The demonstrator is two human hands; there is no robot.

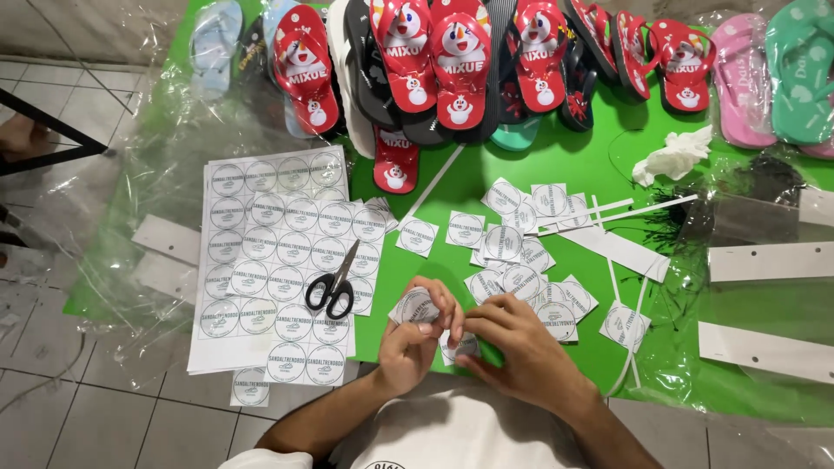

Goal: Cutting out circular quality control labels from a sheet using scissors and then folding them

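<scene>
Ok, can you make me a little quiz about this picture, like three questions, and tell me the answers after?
1. True or false: the scissors lie on the sheets of round labels.
2. Which colour is the table cover? A) blue B) green C) yellow
3. What is the left hand holding?

Key:
1. True. The scissors rest on the sheets, apart from both hands.
2. B, green.
3. A small stack of cut paper labels; the right hand meets it at the fingertips. More cut labels lie loose on the table, and sandals line the far edge.
</scene>
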